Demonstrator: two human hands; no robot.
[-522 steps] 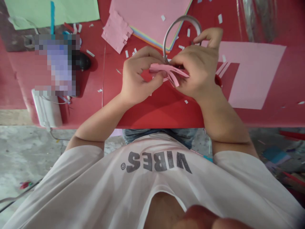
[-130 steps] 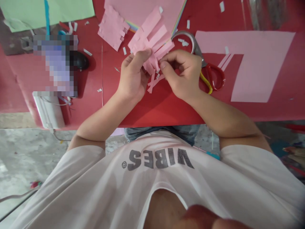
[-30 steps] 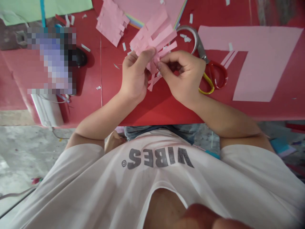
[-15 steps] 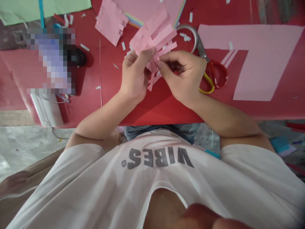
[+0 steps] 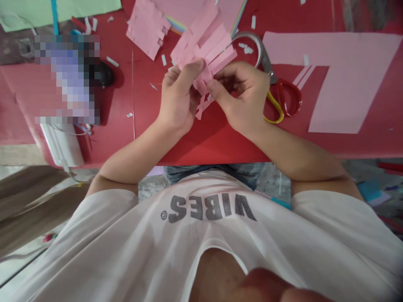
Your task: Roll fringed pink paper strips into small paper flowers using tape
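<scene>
Pink paper strips (image 5: 201, 48), crossing one another like a weave with loose ends fanning to the upper right, are held over the red table. My left hand (image 5: 181, 94) is closed on their near left part, thumb on top and fingers underneath. My right hand (image 5: 244, 92) pinches the strips' lower right edge between thumb and forefinger; its other fingers are curled. Beneath the hands lie a few loose pink strips (image 5: 204, 107). Just right of my right hand are scissors (image 5: 273, 79) with one red and one yellow handle loop, their blades partly hidden.
A woven pink piece (image 5: 147, 29) lies at the upper left. A cut pink sheet (image 5: 340, 79) covers the right side. A roll of tape (image 5: 258, 44) sits behind the scissors. Paper scraps, a white box-like device (image 5: 63, 144) and a blurred-out object (image 5: 71, 79) are on the left.
My right hand's fingers have shifted slightly on the strips, and the strips' loose ends have turned a little. At the lower left, another person's blurred leg or clothing has moved.
</scene>
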